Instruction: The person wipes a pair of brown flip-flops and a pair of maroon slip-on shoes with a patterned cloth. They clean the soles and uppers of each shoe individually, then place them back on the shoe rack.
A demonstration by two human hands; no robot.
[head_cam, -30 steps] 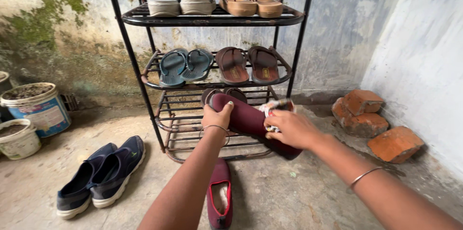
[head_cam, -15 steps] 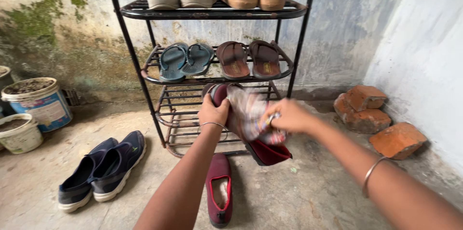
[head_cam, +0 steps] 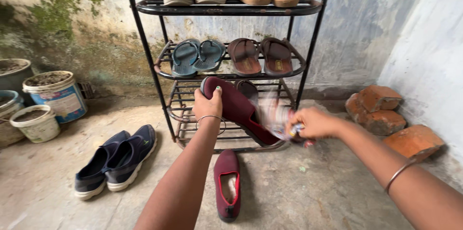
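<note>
Holding the maroon slip-on shoe (head_cam: 238, 109) at its toe end, our left hand (head_cam: 207, 105) has its grip clamped over the upper, sole facing us and heel angled down toward the lower rack shelf (head_cam: 185, 114). Our right hand (head_cam: 316, 123) has its grip closed on a crumpled, blurred cloth or wrapper (head_cam: 275, 114), which meets the shoe near its heel. In our judgement, the one-ended hold leaves the heel free to swing, so a hard wipe could twist the shoe out of the fingers and onto the floor (head_cam: 299, 191); the heel may also catch the rack's bars. The shoe is dark maroon, soft-sided and low-cut. Its mate (head_cam: 227, 184) lies on the floor below, opening up, showing a red rim. A navy pair (head_cam: 115, 160) sits further left.
</note>
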